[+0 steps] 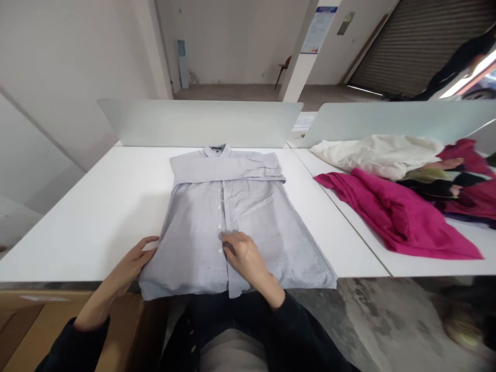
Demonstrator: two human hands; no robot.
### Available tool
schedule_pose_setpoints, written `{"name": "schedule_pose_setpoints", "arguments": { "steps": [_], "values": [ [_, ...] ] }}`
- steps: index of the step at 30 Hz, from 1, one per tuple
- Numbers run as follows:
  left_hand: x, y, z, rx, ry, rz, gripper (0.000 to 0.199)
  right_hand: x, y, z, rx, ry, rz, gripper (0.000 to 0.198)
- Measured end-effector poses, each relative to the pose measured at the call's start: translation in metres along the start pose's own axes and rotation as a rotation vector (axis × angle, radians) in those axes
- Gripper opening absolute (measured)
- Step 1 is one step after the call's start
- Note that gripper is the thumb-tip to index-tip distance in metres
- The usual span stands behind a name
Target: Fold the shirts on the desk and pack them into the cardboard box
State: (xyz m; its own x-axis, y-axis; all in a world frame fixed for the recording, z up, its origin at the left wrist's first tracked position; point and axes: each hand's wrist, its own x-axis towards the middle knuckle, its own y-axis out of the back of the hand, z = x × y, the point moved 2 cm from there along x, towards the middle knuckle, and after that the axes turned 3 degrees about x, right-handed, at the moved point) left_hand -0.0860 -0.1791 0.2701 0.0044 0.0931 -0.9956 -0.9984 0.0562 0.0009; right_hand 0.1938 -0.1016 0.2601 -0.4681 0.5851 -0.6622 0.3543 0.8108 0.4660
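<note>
A light grey-blue button-up shirt (194, 222) lies front up on the white table, its collar at the far end and its hem hanging slightly over the near edge. Both sleeves are folded across the chest. My right hand (246, 258) is at the button placket, fingers curled and pinching the fabric beside a white button. At the shirt's left side edge rests my left hand (134, 261), its fingers stretched and apart, touching the cloth.
A magenta cloth (395, 212) and a white cloth (380, 155) lie on the right-hand table, by a pile of mixed garments (461, 175). Frosted dividers (205, 121) line the back. Below the left front edge stands a cardboard box (34, 325). A person (453, 67) is at far right.
</note>
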Motion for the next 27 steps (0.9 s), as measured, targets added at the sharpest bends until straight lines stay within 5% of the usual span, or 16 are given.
{"name": "schedule_pose_setpoints", "arguments": {
  "steps": [7, 16, 21, 27],
  "values": [
    [-0.008, -0.010, 0.000, -0.039, 0.024, -0.107, 0.087, 0.012, -0.007, -0.014, -0.134, -0.077, -0.077, 0.043],
    [-0.003, -0.008, -0.004, 0.134, -0.065, 0.020, 0.075, 0.012, -0.007, -0.010, -0.051, -0.065, -0.008, 0.047],
    [-0.008, -0.004, -0.011, 0.127, -0.053, 0.100, 0.078, 0.007, 0.002, 0.005, -0.030, -0.162, -0.014, 0.038],
    [-0.033, -0.013, -0.022, 0.127, 0.010, 0.068, 0.091, -0.012, 0.013, 0.002, 0.046, -0.001, -0.074, 0.020]
  ]
}}
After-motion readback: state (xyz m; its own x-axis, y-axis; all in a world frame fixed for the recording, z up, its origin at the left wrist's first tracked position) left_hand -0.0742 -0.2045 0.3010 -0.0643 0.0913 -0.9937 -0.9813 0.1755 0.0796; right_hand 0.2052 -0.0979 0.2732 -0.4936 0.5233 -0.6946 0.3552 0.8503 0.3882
